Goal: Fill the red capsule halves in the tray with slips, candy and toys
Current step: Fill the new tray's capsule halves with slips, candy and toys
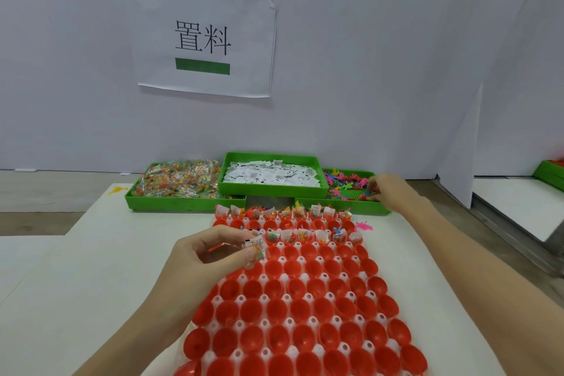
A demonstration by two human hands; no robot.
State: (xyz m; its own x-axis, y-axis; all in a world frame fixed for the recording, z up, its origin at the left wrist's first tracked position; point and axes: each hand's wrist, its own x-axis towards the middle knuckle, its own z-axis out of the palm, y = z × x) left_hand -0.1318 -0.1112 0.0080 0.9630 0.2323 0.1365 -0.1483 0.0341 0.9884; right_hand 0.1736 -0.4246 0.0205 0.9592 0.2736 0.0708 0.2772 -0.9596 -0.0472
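Note:
A white tray (305, 276) holds rows of red capsule halves (308, 311). The far rows carry slips, candy packets and toys; the nearer rows look empty. My left hand (213, 253) hovers over the tray's left edge and pinches a white slip with a candy packet (255, 249). My right hand (386, 189) reaches into the green bin of small coloured toys (345, 185) at the back right, fingers curled on the toys. A green bin of white slips (271, 175) sits in the middle and a green bin of candy packets (180, 181) at the left.
A pink toy (363, 226) lies on the table beside the tray's far right corner. A white wall with a paper sign (203, 40) stands behind the bins. Another green bin (552, 172) shows at the far right edge.

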